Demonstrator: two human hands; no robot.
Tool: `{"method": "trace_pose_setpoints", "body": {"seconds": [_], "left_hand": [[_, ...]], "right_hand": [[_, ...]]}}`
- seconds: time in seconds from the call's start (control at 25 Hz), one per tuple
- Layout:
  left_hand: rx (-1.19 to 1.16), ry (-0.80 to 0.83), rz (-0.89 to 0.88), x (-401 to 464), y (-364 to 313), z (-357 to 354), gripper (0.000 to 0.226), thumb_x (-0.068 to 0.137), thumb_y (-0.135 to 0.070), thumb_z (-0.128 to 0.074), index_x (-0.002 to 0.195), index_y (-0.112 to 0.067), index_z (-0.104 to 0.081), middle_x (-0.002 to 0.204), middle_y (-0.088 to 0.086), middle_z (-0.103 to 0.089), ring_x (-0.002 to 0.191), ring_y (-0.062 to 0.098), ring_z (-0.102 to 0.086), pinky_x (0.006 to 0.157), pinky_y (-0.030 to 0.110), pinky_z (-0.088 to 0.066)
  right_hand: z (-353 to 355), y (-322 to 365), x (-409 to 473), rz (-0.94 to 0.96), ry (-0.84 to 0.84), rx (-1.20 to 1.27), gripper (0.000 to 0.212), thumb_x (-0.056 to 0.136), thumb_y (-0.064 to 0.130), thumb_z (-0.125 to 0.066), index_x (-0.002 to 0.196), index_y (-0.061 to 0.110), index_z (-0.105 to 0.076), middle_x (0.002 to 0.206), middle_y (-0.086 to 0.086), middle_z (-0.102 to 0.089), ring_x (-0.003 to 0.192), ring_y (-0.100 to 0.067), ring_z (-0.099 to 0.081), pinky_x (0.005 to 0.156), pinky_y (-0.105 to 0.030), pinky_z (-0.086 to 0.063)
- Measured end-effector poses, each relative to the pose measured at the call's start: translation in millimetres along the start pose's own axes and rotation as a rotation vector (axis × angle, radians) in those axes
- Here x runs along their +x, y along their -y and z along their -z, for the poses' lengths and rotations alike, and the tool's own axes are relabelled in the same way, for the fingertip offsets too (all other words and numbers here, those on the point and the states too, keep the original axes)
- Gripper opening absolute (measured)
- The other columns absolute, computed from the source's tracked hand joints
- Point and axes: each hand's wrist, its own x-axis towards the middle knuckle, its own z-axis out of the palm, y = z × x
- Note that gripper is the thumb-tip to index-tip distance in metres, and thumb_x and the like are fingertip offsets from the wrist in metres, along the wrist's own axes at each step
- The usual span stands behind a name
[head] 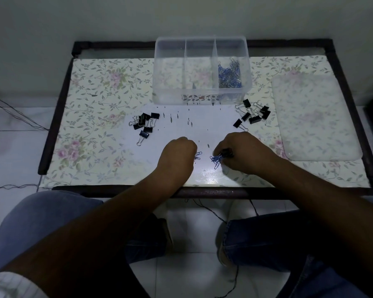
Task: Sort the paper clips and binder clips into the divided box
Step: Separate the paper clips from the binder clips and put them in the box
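A clear divided box [202, 97] stands at the table's far middle; its right compartment holds a heap of blue and silver paper clips [229, 74], while the left and middle compartments look empty. Black binder clips lie in two groups: a left group [144, 124] and a right group [253, 114]. Near the front edge my left hand [177, 155] is closed around a few paper clips [197, 155]. My right hand [243, 152] pinches a bunch of blue paper clips [216, 160], with something black, perhaps a binder clip, under its fingers.
The box's clear lid [314, 117] lies flat on the right of the floral-covered table [91, 100]. A dark frame [202, 192] rims the table. Thin cables [13, 117] trail over the tiled floor at left and below the table. My knees are under the front edge.
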Motion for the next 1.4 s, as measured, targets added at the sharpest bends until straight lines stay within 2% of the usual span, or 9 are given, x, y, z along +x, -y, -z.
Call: {"method": "trace_pose_setpoints", "body": {"seconds": [0.12, 0.24, 0.52, 0.68, 0.84, 1.0, 1.16, 1.32, 1.4], "left_hand": [[-0.13, -0.006, 0.021, 3, 3, 7, 0.025, 0.082, -0.004, -0.071, 0.102, -0.016, -0.082, 0.099, 0.004, -0.076, 0.092, 0.02, -0.068, 0.079, 0.024, -0.044], [-0.264, -0.015, 0.033, 5, 6, 14, 0.021, 0.079, -0.003, -0.074, 0.093, -0.016, -0.084, 0.094, 0.002, -0.079, 0.089, 0.02, -0.07, 0.08, 0.023, -0.047], [-0.644, 0.071, 0.171, 11, 16, 22, 0.016, 0.073, -0.001, -0.082, 0.083, -0.013, -0.085, 0.068, -0.002, -0.075, 0.052, 0.003, -0.065, 0.058, 0.016, -0.053], [-1.074, 0.128, 0.343, 17, 15, 34, 0.016, 0.075, 0.006, -0.085, 0.086, -0.005, -0.082, 0.076, 0.017, -0.078, 0.07, 0.034, -0.077, 0.067, 0.037, -0.065], [-1.279, 0.094, 0.406, 28, 5, 53, 0.019, 0.077, 0.011, -0.08, 0.086, -0.006, -0.081, 0.081, 0.016, -0.078, 0.073, 0.025, -0.075, 0.065, 0.029, -0.063], [-1.371, 0.076, 0.413, 49, -13, 77, 0.019, 0.076, 0.012, -0.081, 0.088, -0.004, -0.079, 0.081, 0.015, -0.076, 0.069, 0.021, -0.074, 0.065, 0.028, -0.063], [-1.327, -0.021, 0.402, 100, -35, 105, 0.02, 0.074, 0.013, -0.081, 0.091, 0.002, -0.079, 0.085, 0.016, -0.078, 0.074, 0.026, -0.078, 0.072, 0.037, -0.066], [-1.162, -0.147, 0.423, 166, -53, 124, 0.022, 0.071, 0.01, -0.083, 0.092, 0.005, -0.078, 0.087, 0.017, -0.079, 0.072, 0.025, -0.079, 0.069, 0.042, -0.067], [-1.065, -0.182, 0.421, 201, -56, 122, 0.026, 0.064, 0.006, -0.087, 0.088, 0.003, -0.077, 0.079, 0.015, -0.078, 0.065, 0.022, -0.078, 0.065, 0.043, -0.066]], "right_hand": [[1, -2, 4, -0.021, 0.009, 0.04, 0.028, 0.08, 0.014, -0.077, 0.104, 0.027, -0.082, 0.097, 0.005, -0.076, 0.088, -0.014, -0.07, 0.076, -0.025, -0.05], [3, -2, 7, -0.054, 0.016, 0.093, 0.021, 0.078, 0.013, -0.08, 0.095, 0.025, -0.082, 0.091, 0.006, -0.076, 0.083, -0.011, -0.07, 0.075, -0.028, -0.054], [11, -3, 8, -0.157, -0.004, 0.251, 0.016, 0.076, 0.012, -0.086, 0.089, 0.019, -0.082, 0.081, 0.013, -0.075, 0.075, -0.002, -0.069, 0.068, -0.019, -0.053], [24, -6, 11, -0.2, -0.008, 0.326, 0.022, 0.075, 0.01, -0.087, 0.094, 0.022, -0.084, 0.079, 0.014, -0.076, 0.067, 0.0, -0.069, 0.065, -0.018, -0.056], [52, -10, 17, -0.268, -0.103, 0.569, 0.023, 0.076, 0.0, -0.085, 0.095, 0.012, -0.083, 0.082, -0.004, -0.08, 0.072, -0.017, -0.078, 0.072, -0.031, -0.064], [84, -8, 30, -0.288, -0.232, 0.809, 0.019, 0.081, -0.003, -0.082, 0.098, 0.004, -0.079, 0.083, -0.016, -0.078, 0.068, -0.021, -0.076, 0.069, -0.031, -0.064], [116, -15, 62, -0.331, -0.381, 0.921, 0.015, 0.08, -0.005, -0.08, 0.092, 0.005, -0.078, 0.087, -0.018, -0.077, 0.071, -0.023, -0.076, 0.072, -0.032, -0.064], [132, -41, 102, -0.442, -0.541, 0.846, 0.016, 0.073, -0.003, -0.083, 0.087, 0.003, -0.078, 0.085, -0.017, -0.077, 0.072, -0.025, -0.076, 0.072, -0.04, -0.066], [130, -51, 116, -0.48, -0.564, 0.702, 0.016, 0.07, 0.003, -0.085, 0.083, 0.009, -0.079, 0.084, -0.013, -0.078, 0.071, -0.023, -0.076, 0.07, -0.035, -0.065]]}}
